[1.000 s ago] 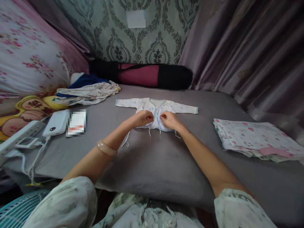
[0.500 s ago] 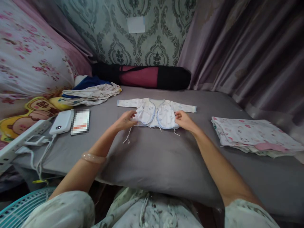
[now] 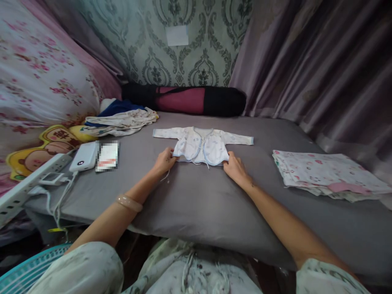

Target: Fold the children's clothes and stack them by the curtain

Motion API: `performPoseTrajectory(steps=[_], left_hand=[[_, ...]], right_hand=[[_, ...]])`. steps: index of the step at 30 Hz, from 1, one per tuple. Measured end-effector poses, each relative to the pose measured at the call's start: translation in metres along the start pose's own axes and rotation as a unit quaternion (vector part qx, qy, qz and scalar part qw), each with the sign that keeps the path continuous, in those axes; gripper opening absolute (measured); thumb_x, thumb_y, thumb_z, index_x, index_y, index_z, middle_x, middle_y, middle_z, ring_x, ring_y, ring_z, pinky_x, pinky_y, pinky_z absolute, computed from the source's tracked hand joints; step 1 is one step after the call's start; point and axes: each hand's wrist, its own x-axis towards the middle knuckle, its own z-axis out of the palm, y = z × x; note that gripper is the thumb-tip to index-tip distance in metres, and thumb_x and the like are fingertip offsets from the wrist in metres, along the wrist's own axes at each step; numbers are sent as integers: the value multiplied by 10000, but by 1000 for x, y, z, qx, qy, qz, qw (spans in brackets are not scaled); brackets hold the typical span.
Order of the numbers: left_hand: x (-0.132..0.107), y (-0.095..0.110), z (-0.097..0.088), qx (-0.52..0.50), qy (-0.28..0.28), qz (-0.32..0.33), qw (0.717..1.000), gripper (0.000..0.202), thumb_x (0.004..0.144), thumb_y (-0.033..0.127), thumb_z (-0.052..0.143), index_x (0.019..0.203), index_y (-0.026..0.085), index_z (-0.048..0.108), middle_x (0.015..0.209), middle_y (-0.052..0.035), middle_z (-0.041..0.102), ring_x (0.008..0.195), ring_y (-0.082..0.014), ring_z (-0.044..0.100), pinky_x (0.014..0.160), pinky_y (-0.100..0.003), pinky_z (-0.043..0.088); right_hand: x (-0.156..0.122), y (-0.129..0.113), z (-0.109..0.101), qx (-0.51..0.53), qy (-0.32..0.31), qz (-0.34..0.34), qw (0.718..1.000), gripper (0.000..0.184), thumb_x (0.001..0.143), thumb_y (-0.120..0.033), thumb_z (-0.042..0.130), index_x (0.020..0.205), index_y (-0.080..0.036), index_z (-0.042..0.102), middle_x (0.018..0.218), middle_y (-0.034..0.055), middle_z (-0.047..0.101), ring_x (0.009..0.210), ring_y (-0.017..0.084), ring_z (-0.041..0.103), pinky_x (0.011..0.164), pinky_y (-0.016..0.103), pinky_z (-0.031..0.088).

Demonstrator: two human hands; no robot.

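Note:
A small white baby jacket (image 3: 188, 145) with blue trim and thin ties lies front side up on the grey sheet (image 3: 196, 204), both sleeves spread outward. My left hand (image 3: 165, 160) pinches its lower left corner, and one white tie hangs below that hand. At the lower right corner, my right hand (image 3: 234, 165) is closed on the hem. The bottom edge stretches between the two hands, with the front panel slightly raised off the back layer.
Folded printed cloth (image 3: 324, 173) lies at the right. On the left are a white power bank (image 3: 84, 157), a power strip (image 3: 36, 185), a yellow cartoon cushion (image 3: 39, 153) and piled clothes (image 3: 122, 120). A long black and red bag (image 3: 180, 100) lies along the wall.
Both hands have shifted from the jacket's sides to its bottom corners and now grip the hem. The hem looks straighter and pulled toward me. The view has shifted slightly.

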Motion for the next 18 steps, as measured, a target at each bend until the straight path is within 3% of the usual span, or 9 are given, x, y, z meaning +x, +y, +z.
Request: performPoseTrajectory(steps=[4, 10, 13, 16, 18], left_hand=[[-1, -11, -4, 85, -5, 59, 995, 379, 817, 204, 484, 1194, 161, 483, 955, -101, 656, 936, -244, 603, 784, -325, 437], [-3, -10, -15, 150, -36, 77, 985, 354, 849, 253, 443, 1196, 187, 469, 1012, -118, 645, 991, -264, 584, 784, -338, 438], [-2, -17, -23, 137, -53, 111, 983, 351, 853, 304, 443, 1181, 186, 485, 941, -97, 643, 926, -246, 595, 783, -334, 441], [-1, -28, -38, 102, -91, 151, 979, 443, 802, 357, 510, 1193, 149, 494, 920, -100, 632, 862, -236, 595, 775, -339, 456], [-2, -27, -47, 82, -77, 166, 980, 463, 765, 337, 541, 1184, 143, 514, 938, -103, 625, 865, -232, 587, 776, -341, 463]], right_hand=[[-3, 6, -4, -39, 0, -15, 999, 393, 919, -204, 421, 1305, -127, 431, 1038, 179, 666, 990, 292, 640, 776, 339, 432], [2, 14, -3, -44, -4, -28, 999, 394, 919, -203, 426, 1305, -122, 434, 1039, 177, 670, 974, 285, 642, 747, 314, 420], [4, 24, -5, -28, -14, -59, 998, 385, 906, -221, 445, 1282, -138, 459, 1030, 168, 674, 942, 274, 644, 720, 301, 413], [3, 40, -16, 9, -67, -103, 992, 410, 861, -283, 542, 1255, -185, 487, 906, 88, 695, 825, 229, 646, 650, 264, 395], [2, 44, -26, 31, -82, -114, 990, 418, 826, -306, 597, 1224, -202, 521, 817, 46, 692, 743, 202, 630, 611, 250, 377]])
